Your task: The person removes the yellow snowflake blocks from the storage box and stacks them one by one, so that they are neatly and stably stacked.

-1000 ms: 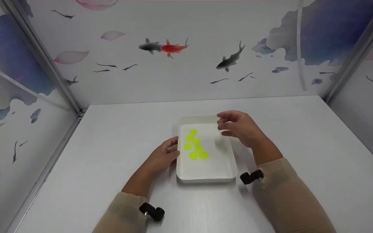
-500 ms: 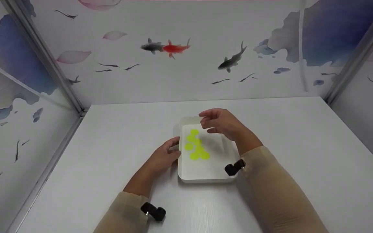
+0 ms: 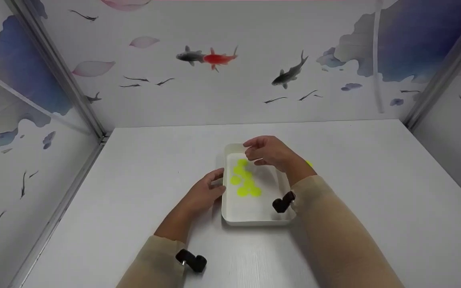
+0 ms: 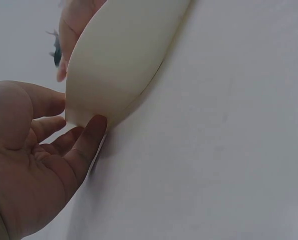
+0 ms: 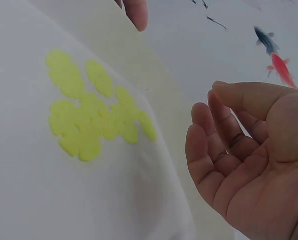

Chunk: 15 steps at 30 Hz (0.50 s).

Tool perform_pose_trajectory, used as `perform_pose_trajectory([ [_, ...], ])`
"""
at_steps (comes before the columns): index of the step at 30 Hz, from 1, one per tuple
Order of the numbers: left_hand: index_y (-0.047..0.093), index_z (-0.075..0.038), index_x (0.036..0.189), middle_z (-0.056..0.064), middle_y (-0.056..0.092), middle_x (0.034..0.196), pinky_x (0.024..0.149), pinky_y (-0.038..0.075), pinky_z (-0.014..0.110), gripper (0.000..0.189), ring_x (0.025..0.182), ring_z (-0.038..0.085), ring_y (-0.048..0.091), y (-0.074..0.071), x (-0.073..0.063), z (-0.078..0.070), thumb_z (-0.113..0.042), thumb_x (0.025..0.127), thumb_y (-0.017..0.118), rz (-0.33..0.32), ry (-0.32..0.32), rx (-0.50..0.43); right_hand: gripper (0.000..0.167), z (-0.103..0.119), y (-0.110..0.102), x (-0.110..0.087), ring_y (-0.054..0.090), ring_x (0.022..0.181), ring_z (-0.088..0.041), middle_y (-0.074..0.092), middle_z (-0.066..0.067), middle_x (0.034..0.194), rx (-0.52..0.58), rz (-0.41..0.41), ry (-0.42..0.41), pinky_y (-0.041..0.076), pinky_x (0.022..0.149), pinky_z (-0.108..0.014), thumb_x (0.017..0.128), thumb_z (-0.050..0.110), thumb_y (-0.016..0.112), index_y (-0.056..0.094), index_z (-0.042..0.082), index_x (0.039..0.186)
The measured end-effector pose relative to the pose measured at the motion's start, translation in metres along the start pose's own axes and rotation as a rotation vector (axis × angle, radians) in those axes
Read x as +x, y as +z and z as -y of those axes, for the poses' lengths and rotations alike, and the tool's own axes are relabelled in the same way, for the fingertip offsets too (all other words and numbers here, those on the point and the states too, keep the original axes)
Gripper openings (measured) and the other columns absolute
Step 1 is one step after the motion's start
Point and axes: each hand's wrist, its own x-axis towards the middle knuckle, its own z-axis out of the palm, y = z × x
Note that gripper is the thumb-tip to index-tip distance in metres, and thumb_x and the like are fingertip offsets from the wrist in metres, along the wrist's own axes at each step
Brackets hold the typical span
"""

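A white rectangular tray [image 3: 254, 211] stands on the table with several flat, round, yellow pieces [image 3: 243, 191] in its left half. Some overlap, and their edges look scalloped in the right wrist view. My left hand [image 3: 202, 193] rests thumb and fingertips against the tray's left side wall; the left wrist view shows the thumb [image 4: 94, 131] on its outer face. Above the tray's far end hovers my right hand [image 3: 271, 153], its fingers loosely bent. Nothing shows between thumb and fingers [image 5: 201, 145]. A yellow patch [image 3: 309, 163] peeks out beyond the right wrist.
The white table [image 3: 154, 160] runs back to a panel [image 3: 234, 104] printed with fish and petals. Side panels [image 3: 2, 168] with metal corner posts close it in left and right. Each sleeve bears a small black camera [image 3: 191, 261].
My right hand has moved left, from the tray's right edge to over its far end. A yellow patch now shows beside the right wrist. The left hand stays at the tray wall.
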Motion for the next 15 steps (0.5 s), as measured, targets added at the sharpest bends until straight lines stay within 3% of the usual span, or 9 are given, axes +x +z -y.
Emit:
perform_pose_trajectory([
  [4,0.040,-0.032,0.165,-0.002,0.044,0.169,0.126,0.043,0.048,0.062,0.155,0.025,0.048,0.001,0.001,0.000,-0.028,0.107,0.063,-0.010,-0.015,0.009,0.041,-0.004,0.000,0.004,0.070,0.116,-0.025,0.075,-0.003,0.123,-0.099,0.010,0.054,0.060,0.105,-0.038,0.097,0.022,0.081,0.070,0.019,0.136],
  [9,0.041,-0.033,0.165,-0.002,0.044,0.170,0.126,0.043,0.049,0.062,0.155,0.026,0.049,0.002,0.001,0.000,-0.028,0.107,0.063,-0.017,-0.019,0.013,0.036,-0.009,0.000,0.007,0.068,0.099,-0.021,0.077,0.001,0.120,-0.215,0.053,0.099,0.060,0.091,-0.032,0.092,0.020,0.083,0.075,0.023,0.128],
  [15,0.042,-0.033,0.165,-0.003,0.044,0.170,0.126,0.043,0.050,0.061,0.155,0.027,0.049,0.001,0.001,-0.001,-0.027,0.108,0.063,-0.016,-0.015,0.005,0.032,-0.014,0.000,0.011,0.068,0.093,-0.017,0.080,0.001,0.114,-0.256,0.086,0.092,0.059,0.082,-0.027,0.090,0.012,0.086,0.079,0.022,0.120],
])
